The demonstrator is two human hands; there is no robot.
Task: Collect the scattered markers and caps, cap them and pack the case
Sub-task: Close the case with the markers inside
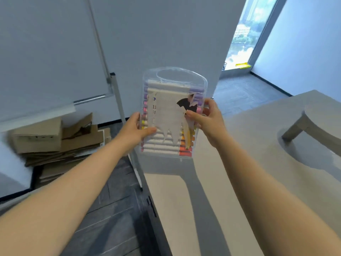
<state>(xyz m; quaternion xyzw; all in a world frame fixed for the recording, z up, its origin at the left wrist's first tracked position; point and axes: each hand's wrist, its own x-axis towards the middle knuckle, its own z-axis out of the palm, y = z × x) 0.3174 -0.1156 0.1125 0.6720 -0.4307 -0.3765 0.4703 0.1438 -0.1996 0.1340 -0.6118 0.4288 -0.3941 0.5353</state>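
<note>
1. Between the two outstretched arms, held up in the air ahead of the person, is the clear plastic marker case (pixel 175 115), its long axis upright and its carry handle (pixel 174 75) at the top.
2. Rows of capped markers (pixel 185 149) lie crosswise inside, stacked from handle end to bottom; a torn white label (pixel 167 111) covers much of the front.
3. Left hand (pixel 137 128) grips the case's left edge, thumb on the front face, fingers behind and hidden.
4. Right hand (pixel 207 119) grips the right edge, thumb pressed on the front near the label's torn black patch, fingers curled round the side.
5. Both hands sit level at mid-height, neither plainly nearer; the case looks packed and shut, though its latch cannot be seen.
6. Grey table (pixel 258 137) lies below and to the right, so setting the case down would likely favour the right side.
7. Flattened cardboard boxes (pixel 55 141) and a whiteboard stand (pixel 120 108) stand to the left.
</note>
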